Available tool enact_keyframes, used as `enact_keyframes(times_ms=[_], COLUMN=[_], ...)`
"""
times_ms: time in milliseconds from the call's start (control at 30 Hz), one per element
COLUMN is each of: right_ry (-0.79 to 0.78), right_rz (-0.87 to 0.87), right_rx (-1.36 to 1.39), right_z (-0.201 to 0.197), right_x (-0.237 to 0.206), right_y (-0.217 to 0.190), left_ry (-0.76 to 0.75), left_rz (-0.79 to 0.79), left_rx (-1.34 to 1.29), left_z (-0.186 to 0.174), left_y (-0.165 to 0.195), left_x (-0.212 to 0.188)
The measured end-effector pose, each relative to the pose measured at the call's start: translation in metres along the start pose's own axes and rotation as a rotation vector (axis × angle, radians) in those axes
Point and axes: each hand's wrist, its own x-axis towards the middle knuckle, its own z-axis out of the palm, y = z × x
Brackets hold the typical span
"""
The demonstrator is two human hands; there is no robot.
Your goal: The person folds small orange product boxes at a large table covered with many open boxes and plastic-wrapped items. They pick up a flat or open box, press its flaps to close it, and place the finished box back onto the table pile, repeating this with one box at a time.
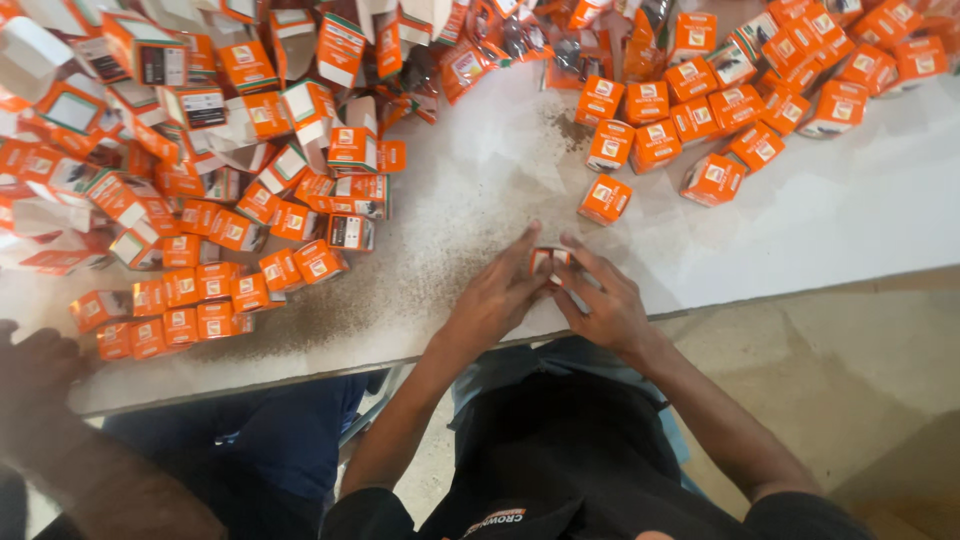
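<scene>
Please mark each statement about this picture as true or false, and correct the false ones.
1. Both hands hold one small orange and white box between them. True: the left hand and the right hand meet on the small box.
2. The table top is black. False: the table is white, with dark specks near its front edge.
3. The big heap of boxes lies on the person's left. True: the heap fills the left part of the table.
4. The box nearest beyond the hands is blue. False: that lone box is orange.
5. Another person's arm shows at the lower left. True: a second arm rests there.
</scene>
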Motion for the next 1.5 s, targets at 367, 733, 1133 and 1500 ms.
enact_keyframes(times_ms=[367, 733, 1133, 1500], right_ry=[-0.027, -0.041, 0.061, -0.214], right_rz=[0.015, 0.064, 0.122, -0.013], right_rx=[0.204, 0.210, 0.226, 0.073], right_z=[-0.011, -0.015, -0.003, -0.030], right_x=[0.006, 0.019, 0.013, 0.021], right_y=[-0.005, -0.009, -0.012, -0.012], left_ry=[0.062, 0.052, 0.000, -0.076], left_rz=[-0.073, -0.103, -0.034, 0.038], left_rx=[-0.139, -0.163, -0.043, 0.037], left_z=[-0.005, -0.023, -0.020, -0.027], left_y=[-0.007, 0.009, 0.004, 0.011], left_x=[-0.007, 0.010, 0.004, 0.001])
